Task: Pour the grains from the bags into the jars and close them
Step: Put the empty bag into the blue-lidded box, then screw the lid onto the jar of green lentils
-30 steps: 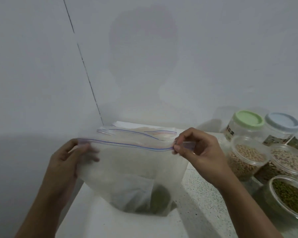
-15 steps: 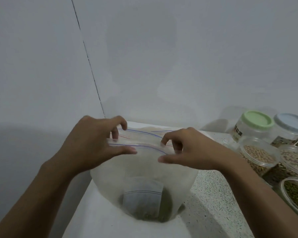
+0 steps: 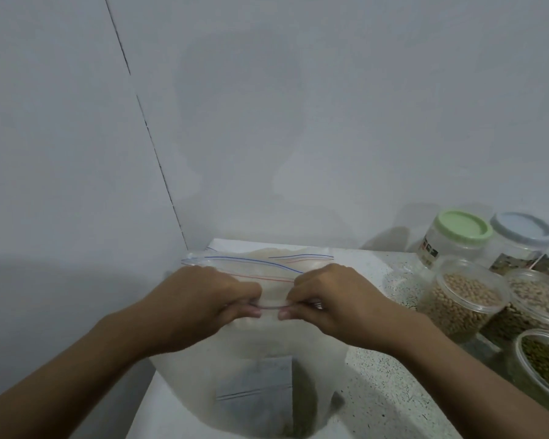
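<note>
— Where is the zip bag (image 3: 267, 359)?
— Nearest, held upright over the speckled counter (image 3: 377, 391).
— And the hands?
— The left hand (image 3: 200, 299) and right hand (image 3: 333, 299) both pinch its top seal, fingers curled. A second bag (image 3: 267, 264) lies just behind; to the right stand open grain jars (image 3: 466, 299), with lidded jars (image 3: 457, 236) farthest.

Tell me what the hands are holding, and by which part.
The left hand and the right hand both pinch the clear zip bag at its top seal strip, near the middle.
</note>
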A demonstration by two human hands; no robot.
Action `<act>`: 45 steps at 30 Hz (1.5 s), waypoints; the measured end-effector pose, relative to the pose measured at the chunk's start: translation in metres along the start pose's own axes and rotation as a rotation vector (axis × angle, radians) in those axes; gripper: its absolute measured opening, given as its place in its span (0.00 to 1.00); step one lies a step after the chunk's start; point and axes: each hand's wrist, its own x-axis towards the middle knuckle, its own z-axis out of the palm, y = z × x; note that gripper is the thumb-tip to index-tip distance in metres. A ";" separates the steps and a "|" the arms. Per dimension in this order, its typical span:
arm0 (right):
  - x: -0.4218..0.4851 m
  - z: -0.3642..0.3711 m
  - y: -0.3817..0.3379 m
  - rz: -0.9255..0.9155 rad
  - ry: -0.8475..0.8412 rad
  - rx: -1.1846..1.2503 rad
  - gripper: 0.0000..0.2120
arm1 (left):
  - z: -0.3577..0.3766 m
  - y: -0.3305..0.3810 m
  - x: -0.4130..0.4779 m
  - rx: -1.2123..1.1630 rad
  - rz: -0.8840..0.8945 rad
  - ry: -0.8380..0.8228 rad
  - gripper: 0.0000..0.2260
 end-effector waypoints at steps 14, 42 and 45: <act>-0.031 0.027 0.047 0.433 0.052 0.860 0.10 | 0.030 -0.044 -0.065 -1.005 -0.697 0.246 0.08; -0.058 0.047 0.038 0.606 0.393 0.447 0.03 | 0.073 -0.031 -0.091 -0.549 -0.727 0.452 0.04; -0.064 0.037 0.032 0.573 0.472 0.525 0.03 | 0.053 -0.016 -0.079 -0.393 -0.645 0.470 0.04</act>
